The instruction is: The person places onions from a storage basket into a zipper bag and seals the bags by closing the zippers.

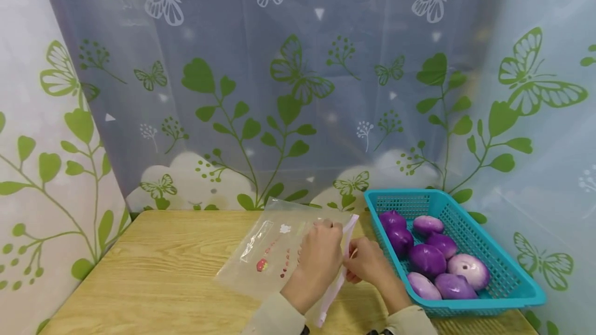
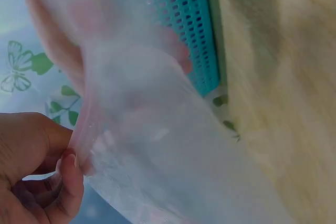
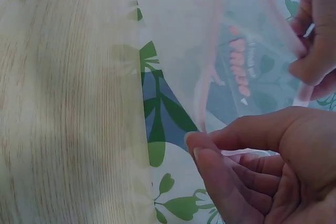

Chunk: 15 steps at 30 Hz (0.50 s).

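A clear zip bag [image 1: 253,273] printed with small red fruit hangs tilted above the wooden table. My left hand [image 1: 318,255] pinches its pink zip edge between thumb and fingers; the left wrist view shows this hand [image 2: 39,169] at the bag's rim. On the opposite side of the mouth, my right hand [image 1: 368,262] pinches the other edge, thumb against forefinger, as the right wrist view shows that hand [image 3: 262,163] closely. There the two pink strips [image 3: 210,61] stand apart, so the mouth is parted. No contents are visible in the bag.
A turquoise plastic basket [image 1: 498,303] stands at the right, close beside my right hand. Several purple onions [image 1: 427,260] lie in it. The wooden table [image 1: 186,262] extends left, and a curtain [image 1: 233,56] with leaves and butterflies hangs behind.
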Each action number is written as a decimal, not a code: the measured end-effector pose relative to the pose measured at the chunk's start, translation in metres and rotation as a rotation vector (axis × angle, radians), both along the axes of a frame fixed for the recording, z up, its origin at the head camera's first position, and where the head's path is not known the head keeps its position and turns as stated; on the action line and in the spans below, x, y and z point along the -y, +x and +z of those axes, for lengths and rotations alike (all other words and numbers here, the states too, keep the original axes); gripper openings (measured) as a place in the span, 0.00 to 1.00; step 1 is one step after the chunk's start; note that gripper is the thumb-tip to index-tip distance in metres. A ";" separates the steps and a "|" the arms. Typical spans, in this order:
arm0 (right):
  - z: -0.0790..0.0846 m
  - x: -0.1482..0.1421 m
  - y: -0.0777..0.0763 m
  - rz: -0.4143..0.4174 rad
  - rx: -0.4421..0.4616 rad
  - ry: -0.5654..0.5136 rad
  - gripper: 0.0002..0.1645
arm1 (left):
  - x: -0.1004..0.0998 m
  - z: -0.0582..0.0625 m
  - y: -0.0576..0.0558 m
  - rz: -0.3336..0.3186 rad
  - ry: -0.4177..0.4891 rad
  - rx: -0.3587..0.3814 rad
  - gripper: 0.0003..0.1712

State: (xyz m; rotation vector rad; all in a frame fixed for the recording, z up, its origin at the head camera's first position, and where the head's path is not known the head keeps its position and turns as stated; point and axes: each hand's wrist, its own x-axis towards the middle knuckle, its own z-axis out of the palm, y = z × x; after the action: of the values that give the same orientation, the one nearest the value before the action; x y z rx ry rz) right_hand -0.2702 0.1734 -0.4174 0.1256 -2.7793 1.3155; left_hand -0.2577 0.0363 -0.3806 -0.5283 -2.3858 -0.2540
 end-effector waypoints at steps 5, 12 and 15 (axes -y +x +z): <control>-0.002 -0.001 0.002 -0.005 0.008 0.041 0.11 | 0.004 0.013 0.004 0.051 -0.020 -0.080 0.07; -0.002 -0.001 -0.001 0.024 0.005 0.032 0.06 | 0.004 0.022 0.010 0.012 -0.015 -0.084 0.04; 0.000 0.000 -0.001 0.057 -0.025 0.017 0.07 | 0.003 0.020 0.011 0.019 -0.020 -0.085 0.06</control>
State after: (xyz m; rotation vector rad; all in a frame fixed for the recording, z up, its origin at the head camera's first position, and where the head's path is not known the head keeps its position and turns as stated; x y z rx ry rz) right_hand -0.2712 0.1730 -0.4173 0.2222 -2.7861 1.2927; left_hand -0.2466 0.0337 -0.3608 -0.5155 -2.3121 -0.1964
